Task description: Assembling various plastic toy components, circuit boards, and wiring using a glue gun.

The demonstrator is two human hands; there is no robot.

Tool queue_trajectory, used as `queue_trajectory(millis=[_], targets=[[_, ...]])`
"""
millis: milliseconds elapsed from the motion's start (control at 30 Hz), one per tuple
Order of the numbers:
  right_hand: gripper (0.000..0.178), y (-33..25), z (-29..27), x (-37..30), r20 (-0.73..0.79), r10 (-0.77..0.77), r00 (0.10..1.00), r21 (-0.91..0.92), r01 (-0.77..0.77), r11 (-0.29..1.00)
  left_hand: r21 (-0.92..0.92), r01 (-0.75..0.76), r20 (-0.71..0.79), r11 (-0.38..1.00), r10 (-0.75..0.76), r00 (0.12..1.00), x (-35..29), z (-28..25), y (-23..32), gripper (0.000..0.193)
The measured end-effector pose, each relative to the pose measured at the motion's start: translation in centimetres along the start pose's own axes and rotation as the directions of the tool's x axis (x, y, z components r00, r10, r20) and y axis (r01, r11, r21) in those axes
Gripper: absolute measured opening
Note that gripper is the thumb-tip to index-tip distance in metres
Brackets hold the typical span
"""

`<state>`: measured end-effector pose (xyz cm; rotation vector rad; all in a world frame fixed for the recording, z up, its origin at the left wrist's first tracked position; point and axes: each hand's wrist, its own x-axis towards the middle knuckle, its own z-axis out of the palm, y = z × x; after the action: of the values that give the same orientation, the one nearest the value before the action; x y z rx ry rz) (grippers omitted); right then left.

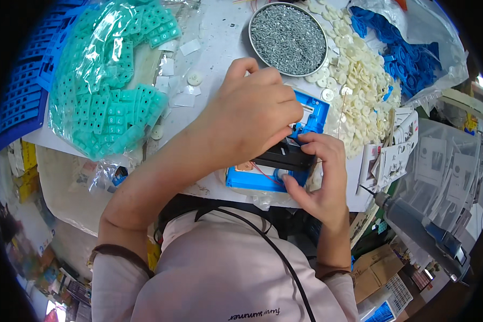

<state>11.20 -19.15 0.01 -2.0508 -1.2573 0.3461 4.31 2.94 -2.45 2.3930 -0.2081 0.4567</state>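
A blue plastic casing (317,114) lies at the table's front edge, with a black block-shaped part (284,155) across its middle. Thin red wires (265,174) and a small coppery piece show in its near half. My left hand (263,107) is over the casing's far left part, its fingers curled together; whatever they pinch is hidden beneath the hand. Around the casing's right side, my right hand (327,172) grips, forefinger by the black part's far end and thumb near a small round whitish piece (280,174) at the near side.
A round tray of screws (288,38) stands beyond the casing. Cream plastic discs (362,80) are heaped to its right, beside a bag of blue parts (408,59). Green keypads (110,107) in clear plastic lie left. An electric screwdriver (426,231) hangs at right.
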Motion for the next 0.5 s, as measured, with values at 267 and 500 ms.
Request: queue_trajectory(millis=[267, 500], targets=[[0.05, 0.5, 0.8, -0.1, -0.094, -0.073, 0.993, -0.022, 0.071, 0.997, 0.017, -0.022, 0.049, 1.0, 0.022, 0.999, 0.4, 0.1, -0.6, 0.016], [0.048, 0.4, 0.3, 0.3, -0.07, -0.073, 0.995, -0.037, 0.07, 0.997, 0.031, -0.039, 0.106, 0.999, 0.036, 0.994, 0.4, -1.5, -0.7, 0.016]])
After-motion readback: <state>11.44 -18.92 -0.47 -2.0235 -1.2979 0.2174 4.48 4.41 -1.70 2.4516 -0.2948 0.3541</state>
